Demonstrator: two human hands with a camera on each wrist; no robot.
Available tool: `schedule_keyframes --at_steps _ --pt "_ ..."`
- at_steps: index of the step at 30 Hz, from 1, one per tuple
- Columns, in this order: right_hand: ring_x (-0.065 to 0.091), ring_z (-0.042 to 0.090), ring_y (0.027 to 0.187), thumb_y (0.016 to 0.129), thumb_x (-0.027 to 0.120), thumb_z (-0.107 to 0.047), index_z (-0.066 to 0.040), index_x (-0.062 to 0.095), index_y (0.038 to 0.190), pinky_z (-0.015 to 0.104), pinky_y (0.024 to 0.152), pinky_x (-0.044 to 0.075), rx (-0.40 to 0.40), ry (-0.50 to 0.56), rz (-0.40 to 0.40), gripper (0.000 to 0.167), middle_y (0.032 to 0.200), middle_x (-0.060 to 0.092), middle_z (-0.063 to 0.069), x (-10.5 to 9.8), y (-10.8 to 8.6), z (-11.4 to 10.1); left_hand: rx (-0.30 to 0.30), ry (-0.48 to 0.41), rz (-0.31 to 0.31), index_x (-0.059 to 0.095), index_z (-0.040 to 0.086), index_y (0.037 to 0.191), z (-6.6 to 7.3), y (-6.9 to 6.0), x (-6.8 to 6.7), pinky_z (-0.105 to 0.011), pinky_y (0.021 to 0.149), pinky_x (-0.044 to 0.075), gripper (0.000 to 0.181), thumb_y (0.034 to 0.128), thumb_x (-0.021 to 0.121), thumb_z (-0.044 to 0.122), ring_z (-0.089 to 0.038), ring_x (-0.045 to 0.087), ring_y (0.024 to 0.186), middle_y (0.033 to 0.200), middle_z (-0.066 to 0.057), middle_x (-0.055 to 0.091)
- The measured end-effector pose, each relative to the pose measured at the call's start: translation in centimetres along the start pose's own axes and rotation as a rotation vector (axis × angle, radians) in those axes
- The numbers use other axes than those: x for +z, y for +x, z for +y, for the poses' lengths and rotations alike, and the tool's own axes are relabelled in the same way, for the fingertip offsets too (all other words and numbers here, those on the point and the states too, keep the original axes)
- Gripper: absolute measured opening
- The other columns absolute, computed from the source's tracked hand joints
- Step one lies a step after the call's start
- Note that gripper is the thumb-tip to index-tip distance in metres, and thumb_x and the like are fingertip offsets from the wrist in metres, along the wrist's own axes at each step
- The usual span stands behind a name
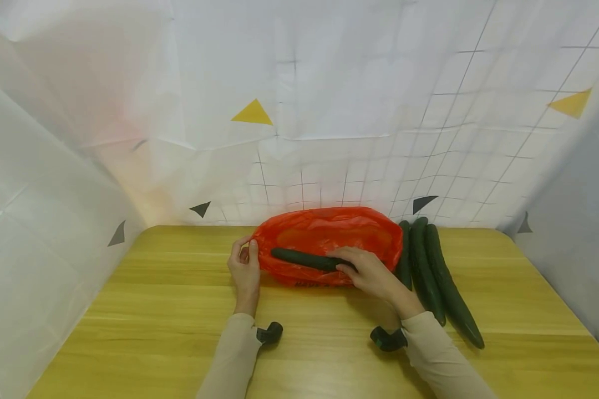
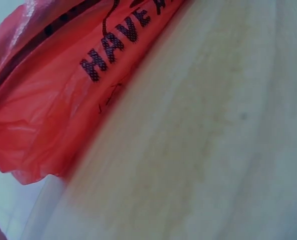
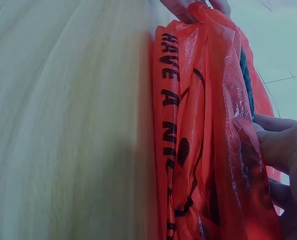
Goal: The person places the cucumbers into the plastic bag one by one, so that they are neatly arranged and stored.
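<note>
The red bag is pinched by the left hand! Within its opening, a cucumber is gripped by the right hand.

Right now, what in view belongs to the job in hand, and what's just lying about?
In the job: red bag, pinched by the left hand; cucumber in the right hand; probably the three cucumbers alongside.

Apparently just there: yellow triangles, dark triangles.
</note>
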State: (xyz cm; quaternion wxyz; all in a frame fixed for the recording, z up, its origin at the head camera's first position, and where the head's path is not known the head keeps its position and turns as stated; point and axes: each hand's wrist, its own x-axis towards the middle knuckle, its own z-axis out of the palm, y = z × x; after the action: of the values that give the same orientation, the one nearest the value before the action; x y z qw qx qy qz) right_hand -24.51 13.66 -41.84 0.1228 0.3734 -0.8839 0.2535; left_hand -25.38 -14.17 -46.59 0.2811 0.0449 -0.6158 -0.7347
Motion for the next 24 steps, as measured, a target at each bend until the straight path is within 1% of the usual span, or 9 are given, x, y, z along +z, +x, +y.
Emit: schedule_keyframes --at_steps 6,9,14,15,18,21,24 --pt "0.063 0.019 0.104 0.086 0.067 -0.009 -0.015 0.064 0.117 0.041 0.092 0.050 0.013 0.003 -0.007 0.032 0.112 0.067 0.000 0.2 0.1 -0.1 0.016 -0.007 0.023 0.062 0.000 0.111 -0.3 0.0 0.1 -0.014 0.072 0.050 0.028 0.0903 0.063 0.020 -0.009 0.056 0.078 0.095 0.001 0.059" --pt "0.062 0.019 0.106 0.087 0.065 -0.009 -0.015 0.064 0.118 0.041 0.093 0.049 0.018 0.008 -0.024 0.031 0.114 0.066 0.000 0.4 0.1 0.0 0.015 -0.015 0.024 0.062 0.000 0.111 -0.4 0.0 0.1 -0.014 0.072 0.050 0.028 0.0901 0.064 0.018 -0.009 0.057 0.079 0.095 0.002 0.060" --pt "0.061 0.018 0.109 0.088 0.064 -0.009 -0.015 0.064 0.118 0.039 0.096 0.048 0.028 0.018 -0.047 0.031 0.115 0.066 -0.001 0.7 0.1 0.2 0.014 -0.025 0.003 0.062 -0.001 0.112 -0.3 0.1 0.0 -0.014 0.071 0.050 0.026 0.0904 0.063 0.013 -0.009 0.058 0.079 0.097 0.002 0.060" --pt "0.061 0.018 0.109 0.088 0.064 -0.009 -0.015 0.064 0.118 0.039 0.096 0.048 0.032 0.017 -0.052 0.031 0.115 0.066 -0.002 0.8 0.0 0.2 0.015 -0.025 0.000 0.061 -0.002 0.112 -0.2 0.0 0.0 -0.014 0.071 0.050 0.026 0.0904 0.062 0.012 -0.009 0.057 0.079 0.097 0.002 0.060" --pt "0.061 0.017 0.109 0.088 0.064 -0.009 -0.016 0.064 0.119 0.039 0.096 0.048 0.038 0.011 -0.063 0.031 0.115 0.066 -0.003 1.0 0.1 0.3 0.014 -0.026 -0.011 0.061 -0.005 0.111 0.9 -0.3 0.1 -0.014 0.070 0.051 0.025 0.0907 0.061 0.009 -0.010 0.057 0.078 0.097 0.000 0.059" --pt "0.061 0.017 0.107 0.088 0.064 -0.009 -0.017 0.064 0.118 0.039 0.096 0.048 0.045 0.001 -0.073 0.031 0.114 0.066 -0.003 1.2 0.1 0.3 0.015 -0.018 -0.015 0.060 -0.006 0.111 1.8 -0.7 0.2 -0.015 0.071 0.051 0.026 0.0910 0.061 0.009 -0.009 0.057 0.079 0.097 0.000 0.058" --pt "0.062 0.016 0.105 0.088 0.064 -0.009 -0.018 0.064 0.117 0.038 0.094 0.049 0.050 -0.006 -0.079 0.030 0.112 0.066 -0.004 1.3 0.0 0.3 0.022 -0.010 -0.016 0.060 -0.007 0.110 2.2 -0.9 0.3 -0.015 0.073 0.051 0.025 0.0908 0.061 0.010 -0.010 0.057 0.080 0.099 0.002 0.059"
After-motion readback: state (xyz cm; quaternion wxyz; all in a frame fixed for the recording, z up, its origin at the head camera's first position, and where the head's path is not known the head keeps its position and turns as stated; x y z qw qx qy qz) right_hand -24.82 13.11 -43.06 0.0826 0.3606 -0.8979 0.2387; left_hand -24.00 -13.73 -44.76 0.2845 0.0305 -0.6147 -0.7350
